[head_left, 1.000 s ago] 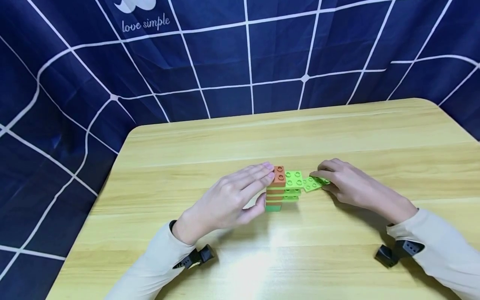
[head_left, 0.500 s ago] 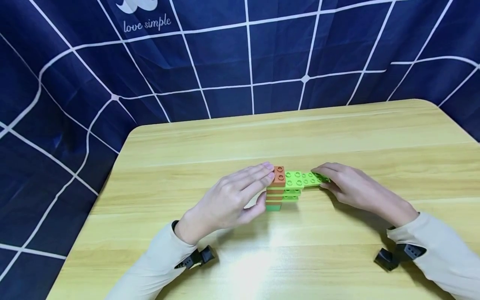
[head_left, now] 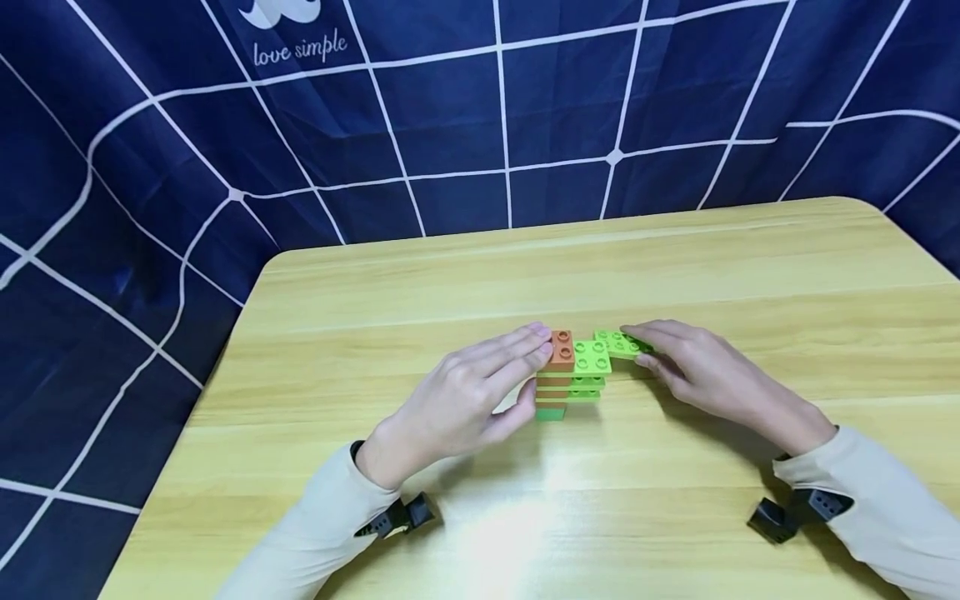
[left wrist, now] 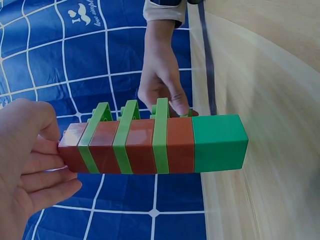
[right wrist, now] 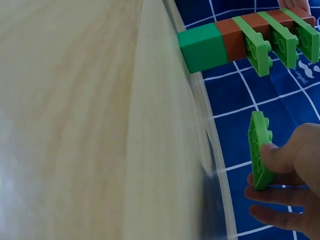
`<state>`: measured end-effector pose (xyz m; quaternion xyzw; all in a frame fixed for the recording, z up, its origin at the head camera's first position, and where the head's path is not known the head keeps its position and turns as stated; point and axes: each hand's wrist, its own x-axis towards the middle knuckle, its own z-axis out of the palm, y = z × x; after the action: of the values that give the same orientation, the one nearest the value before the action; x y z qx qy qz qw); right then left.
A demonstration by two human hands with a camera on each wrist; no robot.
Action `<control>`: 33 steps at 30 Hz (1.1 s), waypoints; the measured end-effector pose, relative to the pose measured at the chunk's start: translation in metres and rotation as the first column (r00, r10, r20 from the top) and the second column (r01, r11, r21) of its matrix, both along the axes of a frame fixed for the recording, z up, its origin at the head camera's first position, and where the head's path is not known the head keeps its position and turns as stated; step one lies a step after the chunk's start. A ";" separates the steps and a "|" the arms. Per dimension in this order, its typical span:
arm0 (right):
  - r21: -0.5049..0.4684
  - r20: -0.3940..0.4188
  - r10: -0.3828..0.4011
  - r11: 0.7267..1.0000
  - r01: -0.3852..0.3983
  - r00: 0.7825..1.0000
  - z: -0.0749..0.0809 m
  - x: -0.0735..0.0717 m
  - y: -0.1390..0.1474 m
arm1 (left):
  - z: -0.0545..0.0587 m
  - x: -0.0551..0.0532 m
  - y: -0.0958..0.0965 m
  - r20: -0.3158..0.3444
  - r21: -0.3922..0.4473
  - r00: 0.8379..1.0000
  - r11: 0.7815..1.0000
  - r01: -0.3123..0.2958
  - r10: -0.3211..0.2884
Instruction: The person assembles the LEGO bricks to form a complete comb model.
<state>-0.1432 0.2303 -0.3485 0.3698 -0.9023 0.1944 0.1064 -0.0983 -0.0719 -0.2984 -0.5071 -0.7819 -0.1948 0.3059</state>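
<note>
A brick tower stands upright in the head view, with an orange-brown brick [head_left: 562, 350] on top. The left wrist view shows its green bottom brick [left wrist: 220, 145] and more orange-brown bricks alternating with light green plates [left wrist: 161, 135] that jut out to one side. My left hand [head_left: 480, 383] grips the tower's top end between thumb and fingers. My right hand [head_left: 697, 367] pinches a separate light green studded plate [right wrist: 257, 150] between thumb and fingers. That plate is apart from the tower in the right wrist view, just right of the jutting plates.
A pale wooden table [head_left: 420, 292] lies under both hands. Behind it and at its left hangs a dark blue curtain [head_left: 450, 108] with a white grid. Black wrist cameras [head_left: 772, 521] sit under the sleeve cuffs.
The plate in my right hand has turned and moved slightly left and back, toward the tower's far side. My left hand keeps its grip on the tower.
</note>
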 end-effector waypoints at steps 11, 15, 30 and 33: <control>-0.061 -0.039 0.040 0.997 -0.042 0.998 0.000 0.002 0.000 | 0.001 0.001 0.002 0.048 0.033 0.999 0.999 0.000 -0.002; -0.096 -0.061 0.044 0.994 -0.049 0.997 0.002 0.004 0.000 | 0.000 0.002 0.003 0.056 0.022 0.998 1.000 0.003 -0.004; -0.184 -0.127 0.050 0.980 -0.073 0.991 0.029 0.013 -0.004 | -0.001 0.004 0.001 0.077 0.039 0.997 0.999 0.003 -0.006; -0.196 -0.134 0.065 0.976 -0.090 0.989 0.036 0.013 -0.008 | -0.002 0.003 0.001 0.080 0.049 0.997 0.999 0.008 -0.012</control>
<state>-0.1298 0.2219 -0.3121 0.4037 -0.8543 0.2649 0.1925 -0.0956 -0.0709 -0.2999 -0.4953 -0.7860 -0.2353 0.2855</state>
